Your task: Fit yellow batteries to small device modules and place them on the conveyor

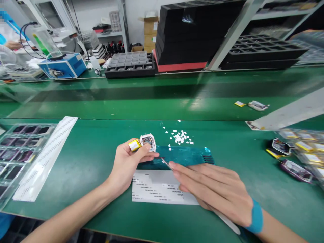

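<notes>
My left hand (129, 160) grips a small white watch case (151, 141) with its circuit board facing up. A yellow-edged battery (134, 145) hangs off the case's left side, against my fingers. My right hand (217, 189) is closed round thin metal tweezers (165, 163), whose tip lies over a blue film strip (182, 156), just right of my left fingertips. A blue band circles the right wrist. Under the right hand lies a printed white sheet (157, 187). Small white scraps (180, 137) are scattered behind the film.
Clear trays of dark parts (19, 148) and a white strip (48, 155) lie left. At right are a white post (291, 109), watch cases (296, 170) and batteries in trays (312, 146). Behind stand a blue box (64, 65) and black foam trays (187, 37). A person's hand shows far left.
</notes>
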`<state>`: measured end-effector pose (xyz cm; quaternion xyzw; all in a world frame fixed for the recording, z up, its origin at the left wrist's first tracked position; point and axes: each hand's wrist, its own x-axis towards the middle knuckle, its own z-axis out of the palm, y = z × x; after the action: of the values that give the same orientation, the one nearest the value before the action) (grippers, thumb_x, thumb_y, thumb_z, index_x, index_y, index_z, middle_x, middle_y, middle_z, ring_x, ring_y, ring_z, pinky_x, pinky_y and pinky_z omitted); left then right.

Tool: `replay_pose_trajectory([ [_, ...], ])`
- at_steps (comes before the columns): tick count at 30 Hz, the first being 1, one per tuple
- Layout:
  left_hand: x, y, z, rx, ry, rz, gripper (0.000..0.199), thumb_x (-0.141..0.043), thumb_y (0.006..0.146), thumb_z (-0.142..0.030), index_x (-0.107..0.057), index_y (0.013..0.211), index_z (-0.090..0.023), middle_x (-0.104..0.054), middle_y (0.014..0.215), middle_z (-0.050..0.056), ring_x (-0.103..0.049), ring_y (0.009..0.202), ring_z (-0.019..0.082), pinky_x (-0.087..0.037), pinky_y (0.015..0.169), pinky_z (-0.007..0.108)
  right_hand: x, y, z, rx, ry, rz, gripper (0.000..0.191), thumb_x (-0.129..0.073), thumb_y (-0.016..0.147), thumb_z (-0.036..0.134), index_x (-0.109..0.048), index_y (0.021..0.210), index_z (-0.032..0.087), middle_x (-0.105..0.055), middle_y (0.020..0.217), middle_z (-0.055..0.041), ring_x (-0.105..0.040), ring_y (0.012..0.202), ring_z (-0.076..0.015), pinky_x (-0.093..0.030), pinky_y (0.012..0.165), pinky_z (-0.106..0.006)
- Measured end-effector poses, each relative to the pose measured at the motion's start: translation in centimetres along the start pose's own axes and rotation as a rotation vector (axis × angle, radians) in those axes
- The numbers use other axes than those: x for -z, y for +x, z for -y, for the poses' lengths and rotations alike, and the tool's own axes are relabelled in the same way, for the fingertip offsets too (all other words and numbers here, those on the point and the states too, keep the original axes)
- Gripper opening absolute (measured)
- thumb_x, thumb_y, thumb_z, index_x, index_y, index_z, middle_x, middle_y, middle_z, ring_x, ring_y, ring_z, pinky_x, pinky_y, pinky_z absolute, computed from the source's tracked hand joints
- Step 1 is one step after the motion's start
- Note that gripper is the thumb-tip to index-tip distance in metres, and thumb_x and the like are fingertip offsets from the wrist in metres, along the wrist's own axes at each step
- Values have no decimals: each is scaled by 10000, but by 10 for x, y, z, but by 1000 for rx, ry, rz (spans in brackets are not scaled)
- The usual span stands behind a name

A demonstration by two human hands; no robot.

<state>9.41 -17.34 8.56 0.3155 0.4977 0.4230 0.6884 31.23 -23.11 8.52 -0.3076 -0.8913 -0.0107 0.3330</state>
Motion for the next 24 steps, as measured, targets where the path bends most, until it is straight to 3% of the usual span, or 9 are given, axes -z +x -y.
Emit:
replay_pose_trajectory([
  [15, -4, -7, 8, 24, -1, 69, 253, -836, 698, -322, -653, 668, -150, -655, 690, -8, -691, 637, 131, -624, 675, 269, -7, -5, -3, 89, -56, 46, 245, -525, 993, 133, -655, 1200, 105, -697, 1243, -124, -699, 1007, -185, -617, 727, -297],
  [24, -4, -6, 9, 35, 38, 75, 279, -832, 688, -328, -623, 620, -156, -621, 659, -15, -636, 599, 112, -623, 670, 286, 1, 4, -1, 24, -18, 108, 298, -644, 941, 135, -633, 1238, 158, -732, 1185, -73, -708, 934, -155, -612, 703, -272],
])
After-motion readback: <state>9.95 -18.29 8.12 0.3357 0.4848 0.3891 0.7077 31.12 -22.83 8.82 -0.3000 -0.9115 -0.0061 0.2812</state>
